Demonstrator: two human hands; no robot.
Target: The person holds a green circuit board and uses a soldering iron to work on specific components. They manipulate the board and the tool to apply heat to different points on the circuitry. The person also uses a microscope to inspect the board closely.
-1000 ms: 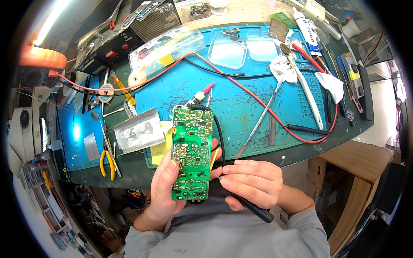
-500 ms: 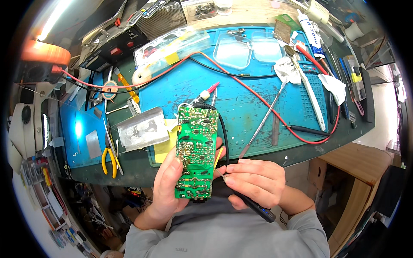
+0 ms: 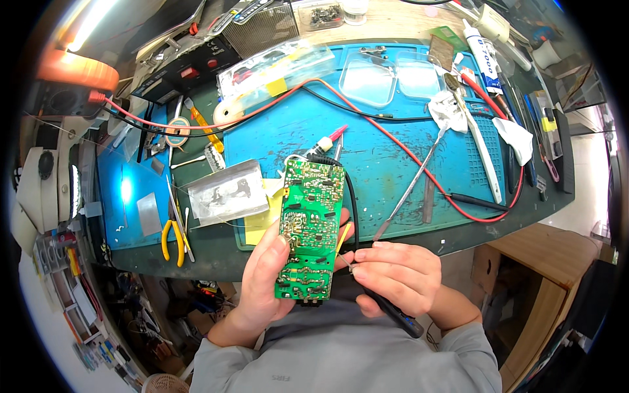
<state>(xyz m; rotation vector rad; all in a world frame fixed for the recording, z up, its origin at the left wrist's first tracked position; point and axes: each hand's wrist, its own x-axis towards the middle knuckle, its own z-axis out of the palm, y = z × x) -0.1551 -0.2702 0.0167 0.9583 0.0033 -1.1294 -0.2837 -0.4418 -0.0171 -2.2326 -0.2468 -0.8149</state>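
Upright between the thumb and fingers of my left hand (image 3: 267,265) is a long green circuit board (image 3: 310,245), its soldered side facing up. Along the board's right edge my right hand (image 3: 401,274) grips a black pen-shaped tool (image 3: 391,313), whose thin metal tip points at that edge. Whether the tip touches the board I cannot tell. A thin yellow strip (image 3: 342,239) stands out beside the same edge, near my left fingertips. From the board's top end a black cable (image 3: 352,190) curves down along its right side.
A blue work mat (image 3: 386,177) covers the bench. Left of the board lie a clear tray (image 3: 229,192) over yellow paper and yellow-handled pliers (image 3: 173,243). Across the mat run red leads (image 3: 409,154), with a metal spatula (image 3: 413,187) and a white-handled brush (image 3: 481,154) to the right.
The whole view has shifted a little, so bench, board and hands all sit further right. Both grips are the same, and the tool tip stays by the board's right edge.
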